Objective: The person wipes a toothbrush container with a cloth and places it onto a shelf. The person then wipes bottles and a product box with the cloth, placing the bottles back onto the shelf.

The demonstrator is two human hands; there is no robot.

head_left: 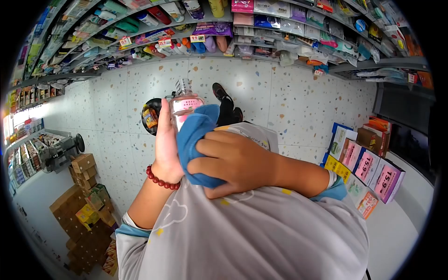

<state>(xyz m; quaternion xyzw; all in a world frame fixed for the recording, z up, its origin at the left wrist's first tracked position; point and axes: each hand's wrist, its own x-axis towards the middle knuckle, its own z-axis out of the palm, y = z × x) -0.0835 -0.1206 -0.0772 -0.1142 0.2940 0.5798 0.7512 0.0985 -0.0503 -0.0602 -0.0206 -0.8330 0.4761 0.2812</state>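
Note:
A clear bottle with a pink label stands out in front of my body, its ribbed neck pointing away from me. My left hand, with a red bead bracelet on the wrist, holds the bottle from its left side; most of those fingers are hidden behind it. Bunched in my right hand is a blue cloth. The cloth lies against the near end of the bottle and covers its lower part. The fingers of my right hand are curled over the cloth.
Shelves of packaged goods curve across the far side. Cardboard boxes are stacked at lower left near a fan. At right, price-marked boxes stand on a white counter. A round black container sits on the speckled floor.

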